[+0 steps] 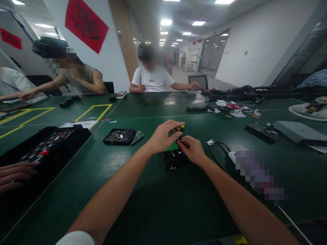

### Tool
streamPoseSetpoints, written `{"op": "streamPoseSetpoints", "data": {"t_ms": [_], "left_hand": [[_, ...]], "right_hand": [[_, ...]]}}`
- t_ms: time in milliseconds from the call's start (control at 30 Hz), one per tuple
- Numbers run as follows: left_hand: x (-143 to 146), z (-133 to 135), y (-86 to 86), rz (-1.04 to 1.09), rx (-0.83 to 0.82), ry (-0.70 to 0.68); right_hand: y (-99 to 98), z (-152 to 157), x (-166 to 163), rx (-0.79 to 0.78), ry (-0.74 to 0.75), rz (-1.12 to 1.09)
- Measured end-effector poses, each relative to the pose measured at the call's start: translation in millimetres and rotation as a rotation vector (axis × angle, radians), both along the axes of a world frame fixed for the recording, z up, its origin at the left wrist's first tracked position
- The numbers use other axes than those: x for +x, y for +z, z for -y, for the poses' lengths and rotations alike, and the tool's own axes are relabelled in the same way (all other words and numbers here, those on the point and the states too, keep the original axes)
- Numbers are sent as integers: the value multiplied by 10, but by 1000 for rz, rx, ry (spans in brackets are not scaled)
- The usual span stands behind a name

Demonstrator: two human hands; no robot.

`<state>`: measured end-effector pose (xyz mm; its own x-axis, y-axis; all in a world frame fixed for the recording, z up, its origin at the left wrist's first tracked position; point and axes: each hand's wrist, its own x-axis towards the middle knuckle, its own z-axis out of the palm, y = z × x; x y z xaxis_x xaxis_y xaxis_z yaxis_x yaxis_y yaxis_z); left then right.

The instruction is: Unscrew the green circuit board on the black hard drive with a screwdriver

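Note:
A black hard drive (175, 160) lies on the green table in front of me, a green circuit board (171, 147) showing on its far part. Over that board my left hand (163, 136) is closed around the yellow-and-black handle of a screwdriver (181, 128), which stands roughly upright. My right hand (193, 149) pinches close to the screwdriver's lower end, just above the board. Fingers cover the tip, so whether a screw sits there cannot be seen.
Left of my hands lie another opened hard drive (119, 136) and a loose circuit board (138, 137). A black bin (76, 134) of parts stands at left, another person's hand (15, 175) on it. To the right are a phone-like pixelated object (258, 175), a drive (263, 132) and a grey box (298, 132).

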<state>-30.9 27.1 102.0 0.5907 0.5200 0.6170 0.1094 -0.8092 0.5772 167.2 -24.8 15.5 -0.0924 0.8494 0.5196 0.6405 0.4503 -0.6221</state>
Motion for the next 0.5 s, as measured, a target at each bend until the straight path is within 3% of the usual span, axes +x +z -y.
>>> {"op": "streamPoseSetpoints", "data": {"t_ms": [500], "left_hand": [[4,10,18,25,67,46]], "right_hand": [[24,0,-5,27,-28,50]]}}
